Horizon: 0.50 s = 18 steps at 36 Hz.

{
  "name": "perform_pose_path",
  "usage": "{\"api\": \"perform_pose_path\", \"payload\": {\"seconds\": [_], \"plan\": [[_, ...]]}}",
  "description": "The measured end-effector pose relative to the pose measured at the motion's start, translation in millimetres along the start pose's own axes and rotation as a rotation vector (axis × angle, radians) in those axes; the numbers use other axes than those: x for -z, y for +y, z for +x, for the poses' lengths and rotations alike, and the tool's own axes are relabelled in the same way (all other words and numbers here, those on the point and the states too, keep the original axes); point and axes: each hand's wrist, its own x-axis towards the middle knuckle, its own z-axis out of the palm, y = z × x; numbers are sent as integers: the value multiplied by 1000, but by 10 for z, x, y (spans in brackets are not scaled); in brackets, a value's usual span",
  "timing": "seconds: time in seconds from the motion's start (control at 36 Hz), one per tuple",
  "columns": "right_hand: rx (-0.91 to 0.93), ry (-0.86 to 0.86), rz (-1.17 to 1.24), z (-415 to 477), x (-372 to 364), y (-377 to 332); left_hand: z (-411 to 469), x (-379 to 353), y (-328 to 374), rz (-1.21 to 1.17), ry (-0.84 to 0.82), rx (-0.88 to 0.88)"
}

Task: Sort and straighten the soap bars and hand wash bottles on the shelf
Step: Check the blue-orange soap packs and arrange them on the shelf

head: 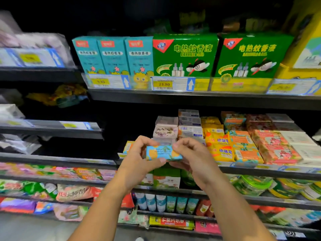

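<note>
1. Up and left of the blue soap bar (163, 153), three teal boxes (112, 56) stand in a row. Their writing is blurred, and the price tag (100, 81) under them reads 9.90.
2. The left hand (139, 159) pinches the bar's left end, thumb along the front edge.
3. The bar itself is off the shelf, held level in the air just before the soap shelf (260, 169). Its print of orange fruit is too blurred to read.
4. Below the bar stands a row of white and teal bottles (161, 202). Whether they are hand wash I cannot tell.
5. Just behind the bar, pale wrapped soaps (166, 127) sit stacked.
6. Above the bar, green boxes (185, 54) read 电热蚊香液, tagged 23.80 (164, 84).
7. The right hand (189, 153) grips the bar's right end, fingers curled over it.
8. Right of the bar, yellow soaps (220, 146) read 硫磺皂. Beyond them, the orange bars (243, 146) and red bars (274, 146) lie tilted.
9. The job looks part done: one bar is in hand, the right-hand piles look uneven, and the bottles are untouched.
</note>
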Motion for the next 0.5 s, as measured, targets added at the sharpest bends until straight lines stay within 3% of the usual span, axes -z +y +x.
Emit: {"api": "perform_pose_path", "payload": {"seconds": [0.11,0.28,0.36,0.44,0.5], "plan": [[59,-70,-104,221,-54,55,250,271,26,228,-167,6],[213,-181,-355,583,-163,111,561,522,52,572,-239,9],[292,-169,-618,820,-124,63,638,582,-125,601,-149,-33],[323,-41,-1083,1071,-27,-8,710,676,-359,656,-9,-34],[291,-93,-1274,1173,-23,1,789,728,-477,740,56,-48]]}}
